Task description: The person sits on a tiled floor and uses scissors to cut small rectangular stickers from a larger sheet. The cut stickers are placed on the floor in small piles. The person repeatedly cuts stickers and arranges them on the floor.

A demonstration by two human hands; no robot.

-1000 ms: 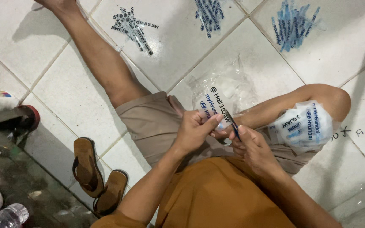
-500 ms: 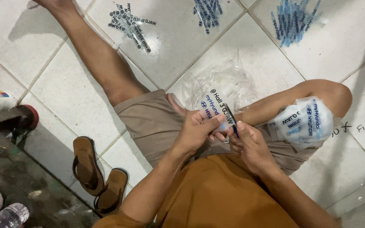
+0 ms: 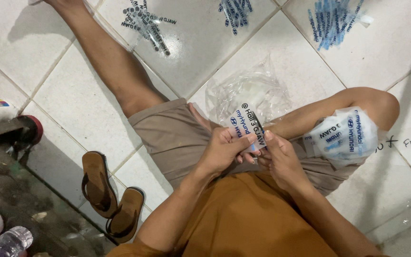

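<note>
Both hands, left hand point(image 3: 224, 150) and right hand point(image 3: 279, 159), pinch one printed sticker sheet point(image 3: 246, 126), fingers closed on its lower edge.

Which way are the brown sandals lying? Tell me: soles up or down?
Soles down: both brown sandals show their footbeds and straps, side by side on the tiled floor.

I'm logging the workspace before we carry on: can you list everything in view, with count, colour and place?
Small clear printed plastic sheet: one, blue and black print, held between both hands.
Crumpled clear plastic bag: one, on the tile between the legs.
Stack of printed clear sheets: one, blue print, resting on the bent knee.
Piles of narrow printed strips: three on the far tiles; black, dark blue, light blue.
Brown sandals: two, lower left floor.
Clear plastic bottle: one, bottom left corner.
White tiled floor: under everything.
Left hand: pinches the sheet.
Right hand: pinches the sheet's edge.
</note>
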